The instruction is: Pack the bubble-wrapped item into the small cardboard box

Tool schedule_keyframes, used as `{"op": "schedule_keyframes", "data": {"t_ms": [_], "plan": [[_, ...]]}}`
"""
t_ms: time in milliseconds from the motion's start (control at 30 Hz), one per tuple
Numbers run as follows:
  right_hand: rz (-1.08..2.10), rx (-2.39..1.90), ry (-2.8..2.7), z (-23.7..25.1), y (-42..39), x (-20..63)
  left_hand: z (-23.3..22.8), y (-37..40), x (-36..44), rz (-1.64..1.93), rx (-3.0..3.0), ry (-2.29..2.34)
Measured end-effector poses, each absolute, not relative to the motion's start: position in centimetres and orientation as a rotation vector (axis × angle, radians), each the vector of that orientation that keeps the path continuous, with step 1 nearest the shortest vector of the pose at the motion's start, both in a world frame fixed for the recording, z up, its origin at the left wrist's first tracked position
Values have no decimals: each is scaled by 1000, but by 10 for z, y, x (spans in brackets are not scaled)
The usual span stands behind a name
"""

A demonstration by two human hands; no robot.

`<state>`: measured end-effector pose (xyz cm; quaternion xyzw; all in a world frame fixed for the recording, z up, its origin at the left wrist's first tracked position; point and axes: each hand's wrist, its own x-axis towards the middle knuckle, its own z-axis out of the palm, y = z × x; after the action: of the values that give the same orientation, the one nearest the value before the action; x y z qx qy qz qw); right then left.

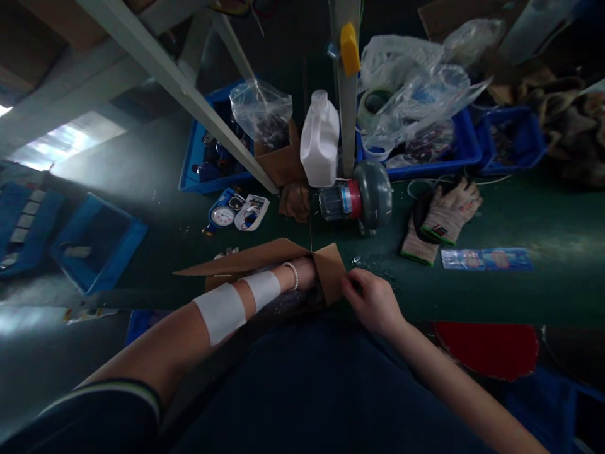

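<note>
I see my left hand reaching inside the open cardboard box at the table's near edge, hidden by the flaps, so I cannot tell its grip. My right hand pinches the box's right flap. At one o'clock of the box lie work gloves; at twelve, a white jug.

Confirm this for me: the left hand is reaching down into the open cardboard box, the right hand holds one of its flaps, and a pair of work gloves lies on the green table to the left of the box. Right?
Not quite. In the head view the work gloves lie to the right of the cardboard box, not the left. The rest stands: the left hand goes into the box and the right hand holds a flap, on the green table.
</note>
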<state>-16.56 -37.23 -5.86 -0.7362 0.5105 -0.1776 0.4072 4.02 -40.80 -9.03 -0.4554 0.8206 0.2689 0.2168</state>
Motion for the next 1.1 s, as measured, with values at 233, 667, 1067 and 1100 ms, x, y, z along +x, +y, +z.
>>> {"op": "schedule_keyframes", "data": {"t_ms": [233, 667, 1067, 1100], "plan": [[-502, -1765, 1535, -52, -354, -155, -53, -389, 57, 475, -1246, 2434], [-655, -1723, 1873, -45, -340, -129, -62, -366, 68, 246, -343, 2644], [-629, -1777, 1789, -45, -338, -139, -26, -402, 87, 548, -569, 2493], [-642, -1752, 1763, -47, -340, -141, -26, -403, 89, 543, -556, 2506]]}}
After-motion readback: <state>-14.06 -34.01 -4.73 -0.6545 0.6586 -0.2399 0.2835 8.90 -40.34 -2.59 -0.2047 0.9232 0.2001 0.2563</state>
